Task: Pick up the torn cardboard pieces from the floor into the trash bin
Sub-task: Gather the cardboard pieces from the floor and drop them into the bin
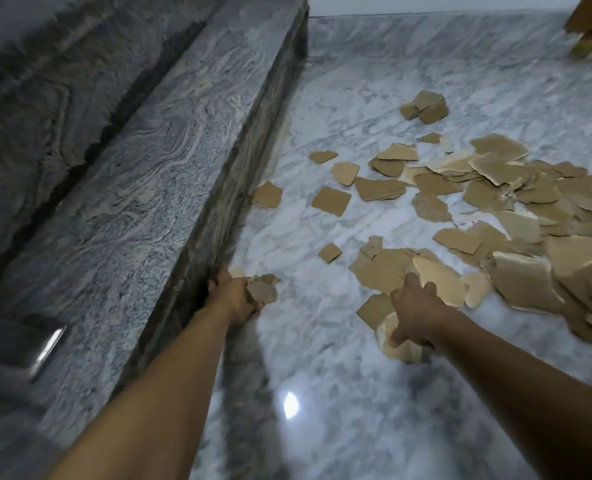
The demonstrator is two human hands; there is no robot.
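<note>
Several torn brown cardboard pieces (495, 209) lie scattered over the white marble floor (322, 393), thickest at the right. My left hand (234, 294) is low beside the stone step, closed on a small crumpled cardboard piece (261, 289). My right hand (416, 306) reaches down over the near edge of the pile and grips pale cardboard pieces (396, 342) under its fingers. No trash bin is in view.
A grey granite step (149, 188) runs along the left, with a second, darker level behind it. A brown wooden object (590, 26) shows at the top right corner. A single piece (267, 195) leans against the step's face.
</note>
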